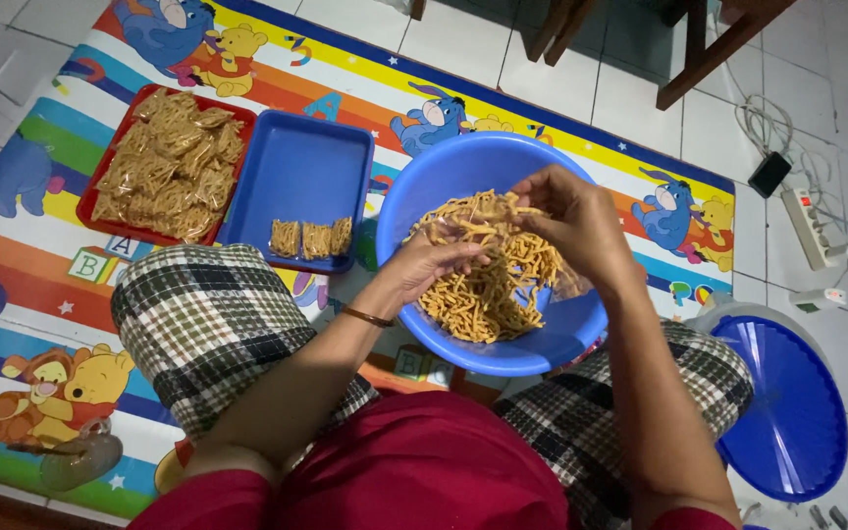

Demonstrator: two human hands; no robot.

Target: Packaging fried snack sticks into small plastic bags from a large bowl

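A round blue basin [414, 191] sits between my knees, holding a heap of thin orange-yellow snack sticks [488, 294]. Both hands are over it. My left hand [434, 263] reaches in from the left with a bracelet on the wrist, fingers curled on a small clear plastic bag of sticks. My right hand [576, 221] is above the heap, fingers pinched on the same small bag [468, 228]; the bag itself is hard to make out against the heap.
A blue rectangular tray [301, 167] holds three filled small packets [311, 238]. Left of it, a red tray [171, 162] is piled with several packets. A blue round lid [787, 402] lies at right. A power strip [810, 228] and cables rest on the tiled floor.
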